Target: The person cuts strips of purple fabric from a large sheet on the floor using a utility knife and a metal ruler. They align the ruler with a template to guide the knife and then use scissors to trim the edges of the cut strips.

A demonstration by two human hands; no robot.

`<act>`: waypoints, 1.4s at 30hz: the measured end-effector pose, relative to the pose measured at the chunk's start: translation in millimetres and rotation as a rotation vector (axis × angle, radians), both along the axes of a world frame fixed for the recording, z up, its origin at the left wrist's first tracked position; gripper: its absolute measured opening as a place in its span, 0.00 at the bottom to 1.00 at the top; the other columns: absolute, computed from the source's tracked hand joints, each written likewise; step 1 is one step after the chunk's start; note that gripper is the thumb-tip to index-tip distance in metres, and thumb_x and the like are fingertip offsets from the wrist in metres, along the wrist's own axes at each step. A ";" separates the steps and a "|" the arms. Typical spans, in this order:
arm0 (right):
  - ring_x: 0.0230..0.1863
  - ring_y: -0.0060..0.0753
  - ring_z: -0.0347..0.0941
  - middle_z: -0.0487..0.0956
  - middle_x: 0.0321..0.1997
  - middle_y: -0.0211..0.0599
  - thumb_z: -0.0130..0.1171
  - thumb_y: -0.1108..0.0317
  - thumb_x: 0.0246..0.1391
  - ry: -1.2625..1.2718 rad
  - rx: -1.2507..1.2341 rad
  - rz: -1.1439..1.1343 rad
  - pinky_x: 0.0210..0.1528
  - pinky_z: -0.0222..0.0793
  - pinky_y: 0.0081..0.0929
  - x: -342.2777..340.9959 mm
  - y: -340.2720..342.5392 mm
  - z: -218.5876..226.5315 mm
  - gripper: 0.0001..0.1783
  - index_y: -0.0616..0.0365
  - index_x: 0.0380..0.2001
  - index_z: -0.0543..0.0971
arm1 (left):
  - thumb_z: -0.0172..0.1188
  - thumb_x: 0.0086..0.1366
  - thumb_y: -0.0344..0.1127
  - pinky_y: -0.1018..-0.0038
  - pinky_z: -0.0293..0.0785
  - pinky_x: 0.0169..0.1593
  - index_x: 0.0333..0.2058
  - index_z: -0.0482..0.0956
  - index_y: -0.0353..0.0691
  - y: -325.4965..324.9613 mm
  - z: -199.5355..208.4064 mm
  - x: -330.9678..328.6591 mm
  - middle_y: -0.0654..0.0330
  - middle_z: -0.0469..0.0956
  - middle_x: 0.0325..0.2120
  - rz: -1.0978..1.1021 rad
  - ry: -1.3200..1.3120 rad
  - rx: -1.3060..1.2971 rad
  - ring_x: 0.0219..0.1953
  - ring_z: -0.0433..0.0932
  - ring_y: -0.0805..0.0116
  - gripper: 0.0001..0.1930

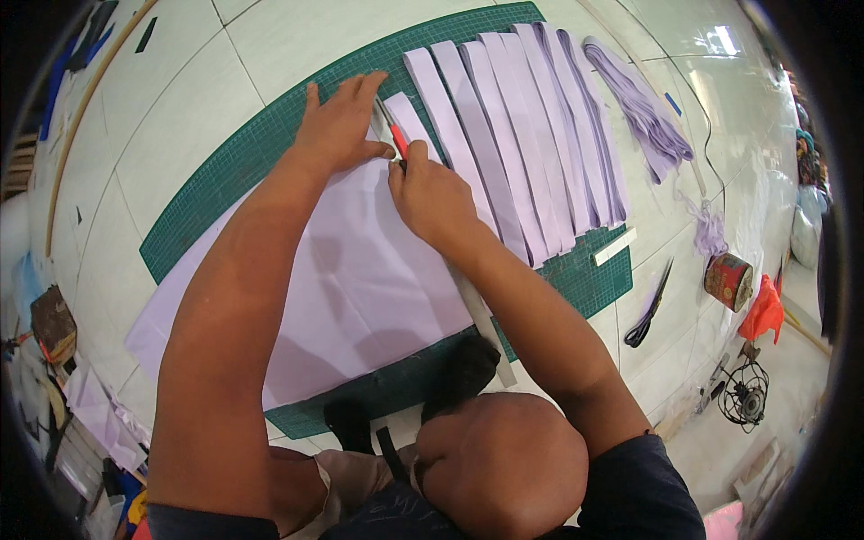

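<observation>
Lilac cloth [369, 261]: where do you have it?

On my feed it lies flat over the green cutting mat [585, 288], between both forearms, one corner running off the left side. Pale ruler [479, 306] along its right edge.

Why there, do you reckon?

I'd judge the ruler gives the blade a straight guide, and the mat spares the floor [171, 117].

Hands?

Left hand [345, 126]: fingers spread apart, grasping nothing, palm down at the cloth's far end, thumb toward the ruler. I read that as pinning things against slip. Right hand [434, 192]: clamped on a red cutter [399, 139], blade pointing away from the body.

Arms?

Left one stretched long and nearly straight; right comes in slantwise from the lower right, over the ruler's line.

Further out?

Lilac strips [517, 135] side by side right of the cutter; black scissors [650, 306] and a red tin [727, 281] beyond, on the floor.
</observation>
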State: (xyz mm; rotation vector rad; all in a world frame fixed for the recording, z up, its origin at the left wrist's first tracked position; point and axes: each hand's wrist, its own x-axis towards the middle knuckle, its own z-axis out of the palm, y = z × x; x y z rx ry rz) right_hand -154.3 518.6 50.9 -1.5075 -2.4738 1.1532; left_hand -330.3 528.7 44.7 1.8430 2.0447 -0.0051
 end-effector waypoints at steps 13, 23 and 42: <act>0.30 0.62 0.79 0.80 0.26 0.56 0.49 0.58 0.66 -0.030 0.033 -0.024 0.34 0.74 0.53 -3.7 6.1 -6.3 0.16 0.63 0.38 0.65 | 0.76 0.51 0.47 0.39 0.45 0.72 0.66 0.59 0.58 1.0 -3.2 -1.0 0.50 0.63 0.66 -0.071 0.043 0.012 0.69 0.63 0.51 0.46; 0.36 0.61 0.81 0.82 0.33 0.56 0.51 0.64 0.62 -0.245 -0.168 0.055 0.42 0.75 0.53 7.2 18.1 16.5 0.15 0.62 0.46 0.67 | 0.73 0.54 0.52 0.41 0.42 0.73 0.65 0.67 0.68 2.1 0.1 0.7 0.47 0.61 0.67 -0.117 0.109 -0.050 0.69 0.63 0.51 0.40; 0.32 0.65 0.80 0.82 0.30 0.56 0.54 0.58 0.63 -0.649 -0.500 -0.035 0.34 0.74 0.59 241.9 -181.2 57.8 0.16 0.55 0.43 0.63 | 0.71 0.56 0.53 0.41 0.43 0.73 0.65 0.65 0.70 2.5 -0.5 2.5 0.49 0.59 0.69 -0.116 0.176 -0.062 0.69 0.63 0.52 0.38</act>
